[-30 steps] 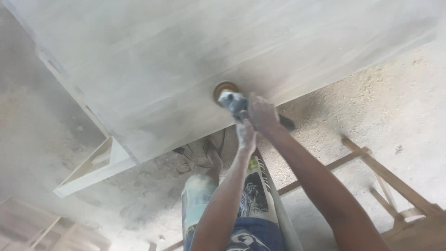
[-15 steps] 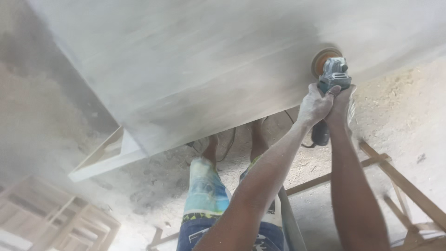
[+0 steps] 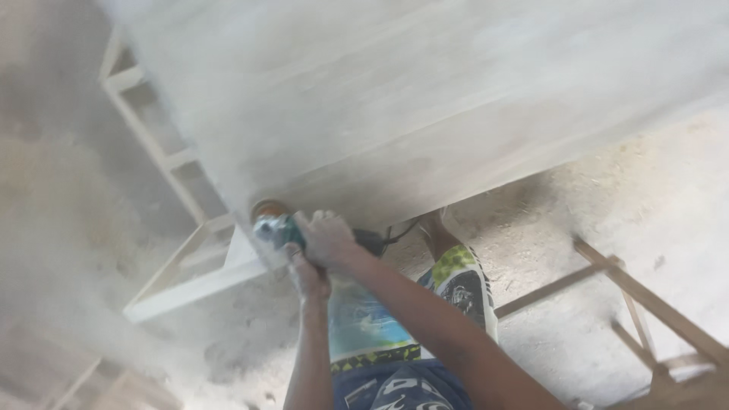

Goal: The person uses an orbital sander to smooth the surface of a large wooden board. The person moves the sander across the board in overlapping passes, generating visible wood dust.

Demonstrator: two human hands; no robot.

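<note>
The fingers of the right hand (image 3: 326, 238) are wrapped closed over the top of the body of a handheld grinder (image 3: 282, 230), and the fingers of the left hand (image 3: 307, 278) are curled shut around the same tool from below, just beneath the right hand. The grinder is coated in pale dust, with a greenish housing showing through, and its orange disc (image 3: 267, 208) is pressed against the large pale panel (image 3: 425, 99) at the panel's near edge, close to its lower left corner. A dark cable (image 3: 395, 234) is seen running from the rear of the tool toward the legs. The panel is laid flat and fills the upper part of the view; its surface is streaked with dust. A pale wooden frame (image 3: 178, 262) with crosspieces is seen under and beside the panel's left edge. Patterned shorts (image 3: 372, 334) are visible below the arms. A wooden trestle (image 3: 645, 304) stands on the dusty floor (image 3: 592, 205) at the right, well apart from the hands. A haze of dust is spread over the left side of the view.
</note>
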